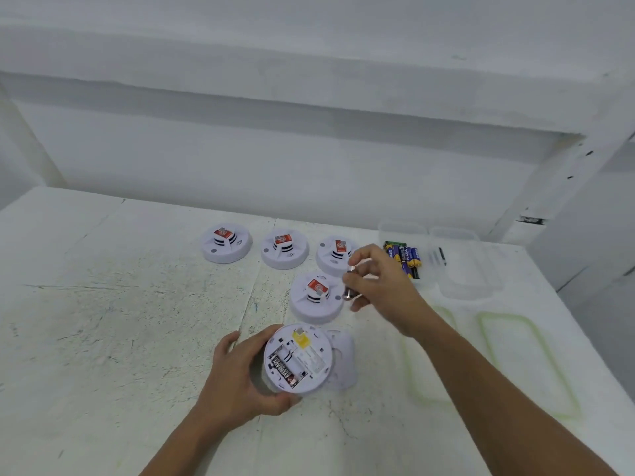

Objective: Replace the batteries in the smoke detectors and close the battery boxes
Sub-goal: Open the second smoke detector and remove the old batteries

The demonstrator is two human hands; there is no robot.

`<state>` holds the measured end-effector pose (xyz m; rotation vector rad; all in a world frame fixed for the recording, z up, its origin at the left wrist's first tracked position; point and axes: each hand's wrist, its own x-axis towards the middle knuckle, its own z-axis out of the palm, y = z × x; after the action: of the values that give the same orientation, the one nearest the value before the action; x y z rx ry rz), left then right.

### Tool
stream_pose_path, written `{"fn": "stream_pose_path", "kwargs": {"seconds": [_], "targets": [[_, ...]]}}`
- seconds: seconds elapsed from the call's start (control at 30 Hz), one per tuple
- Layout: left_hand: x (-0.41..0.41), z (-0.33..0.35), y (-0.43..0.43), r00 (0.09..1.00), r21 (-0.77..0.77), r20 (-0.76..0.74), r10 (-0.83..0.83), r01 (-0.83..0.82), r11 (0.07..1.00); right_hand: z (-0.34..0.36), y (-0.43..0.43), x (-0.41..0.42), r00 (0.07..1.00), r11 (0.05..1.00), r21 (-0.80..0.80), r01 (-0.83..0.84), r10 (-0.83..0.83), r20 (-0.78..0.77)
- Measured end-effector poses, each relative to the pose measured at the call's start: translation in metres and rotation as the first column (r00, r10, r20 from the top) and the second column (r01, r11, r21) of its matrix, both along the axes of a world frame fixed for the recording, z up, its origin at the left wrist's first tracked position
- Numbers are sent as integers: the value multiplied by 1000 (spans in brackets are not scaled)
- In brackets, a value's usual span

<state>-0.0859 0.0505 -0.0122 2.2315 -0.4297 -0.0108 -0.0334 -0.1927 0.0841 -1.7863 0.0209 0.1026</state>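
Left hand [240, 376] nearest, fingers and thumb curled round the rim of an overturned smoke detector [298, 359], holding it tilted just above the table [120, 304], underside facing up toward the camera; battery bay open, one black battery [282, 369] seated in the leftmost slot, long axis running far-left to near-right, other slots bare; which end is plus, cannot tell; yellow tag [301, 340] at the bay's far edge; white cover plate [343, 359] lies just right of the held detector, partly behind it; two clear lids with green seals [422, 355] [529, 362] lie flat further right; right hand [381, 286] raised beyond, fingers pinching what look like two batteries [349, 294], metal ends pointing left, bodies hidden in the hand, so long axis roughly left-right; hand hovers just right of a dome-up detector [316, 297] with a red sticker on top; behind it a row of three more dome-up detectors [226, 247] [283, 250] [336, 255], each red-stickered, the rightmost partly behind the fingers; far right a clear tub [402, 230] with blue-and-yellow batteries [405, 257] lying side by side, long axes running near-far; next to it a second clear tub [464, 283] with a black pen-like item [441, 255]
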Motion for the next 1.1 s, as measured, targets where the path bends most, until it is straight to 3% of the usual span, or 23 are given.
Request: {"fn": "stream_pose_path", "kwargs": {"seconds": [0.1, 0.23, 0.3, 0.43, 0.83, 1.1], "targets": [[1, 2, -4, 1000, 13, -14, 25, -25, 1000, 14, -62, 31, 976, 974, -77, 211, -206, 71], [3, 3, -5, 998, 32, -42, 43, -42, 999, 10, -138, 68, 895, 831, -334, 445, -430, 122], [4, 4, -5, 997, 39, -49, 60, -59, 998, -2, -163, 84, 870, 744, -478, 467, -484, 96], [5, 2, -7, 993, 56, -67, 94, -90, 994, -27, -187, 108, 875, 616, -702, 356, -484, 19], [5, 9, -12, 991, 22, -87, 98, -97, 995, -48, -188, 128, 850, 541, -760, 359, -526, 27], [6, 2, -6, 985, 4, -128, 119, -120, 993, -37, -189, 127, 839, 616, -698, 364, -543, -41]]}}
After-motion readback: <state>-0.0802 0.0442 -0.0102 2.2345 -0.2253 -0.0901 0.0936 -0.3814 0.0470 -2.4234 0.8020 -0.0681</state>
